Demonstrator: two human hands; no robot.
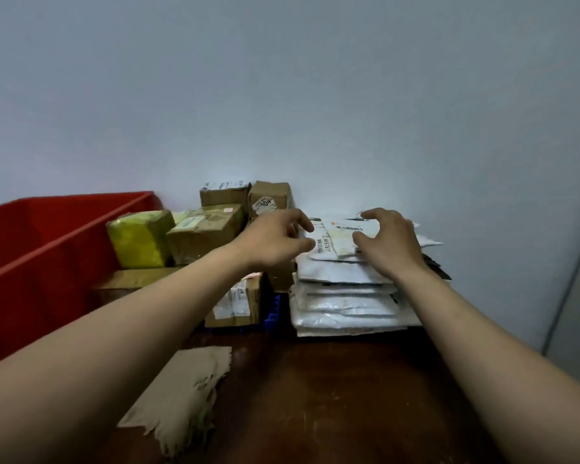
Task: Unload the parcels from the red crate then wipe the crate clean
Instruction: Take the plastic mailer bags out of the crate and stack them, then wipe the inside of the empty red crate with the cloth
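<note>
The red crate [44,249] stands at the left on the dark wooden table [332,396]; what I see of its inside is bare. A stack of white mailer bags [345,299] sits at the right against the wall. Both hands hover at the topmost labelled white mailer [335,241]. My left hand [275,239] is at its left edge and my right hand [389,242] at its right edge, fingers spread and curled, touching or just above it. A pile of brown cardboard parcels [211,229] and a yellow-wrapped parcel [139,237] lies between crate and stack.
A torn piece of brown paper [185,393] lies on the table near me. Something blue [273,311] shows between the boxes and the mailer stack. A plain wall closes the back and right side.
</note>
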